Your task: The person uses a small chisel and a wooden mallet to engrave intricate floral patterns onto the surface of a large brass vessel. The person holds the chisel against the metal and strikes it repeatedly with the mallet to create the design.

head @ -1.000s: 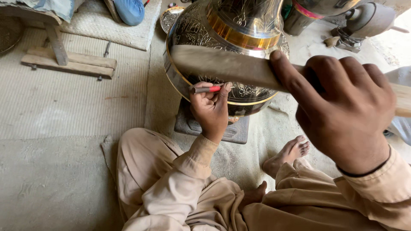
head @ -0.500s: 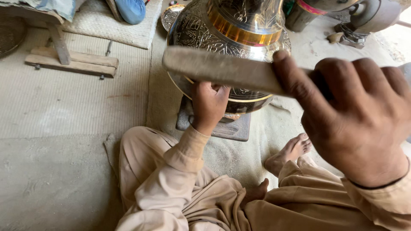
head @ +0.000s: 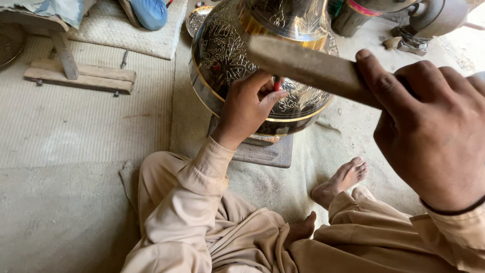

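A large engraved metal vessel (head: 237, 55) is standing on a dark flat block (head: 268, 151) on the floor mat, just ahead of the seated person's knees. Its round dark body is carrying pale leaf and flower patterns, with a gold band running along the lower edge and another around the neck. What is inside it cannot be told, since its mouth is lying beyond the top of the view.

The left hand (head: 250, 103) is pressing against the vessel's belly, fingers curled tight around a thin red-handled tool (head: 277, 83) whose tip is meeting the engraved surface. The right hand (head: 429, 126) is closing firmly round a long wooden mallet (head: 308, 65), which is hanging tilted above the left hand and across the front of the vessel.

The person is sitting cross-legged in light tan clothing, a bare foot (head: 341, 179) resting on the mat to the right of the block. Farther off, at the upper left, a low wooden stand (head: 76, 76) is lying on a ribbed mat. At the upper right, a dark cylindrical container (head: 356, 17) with a pink band is standing behind the vessel; its contents are hidden.
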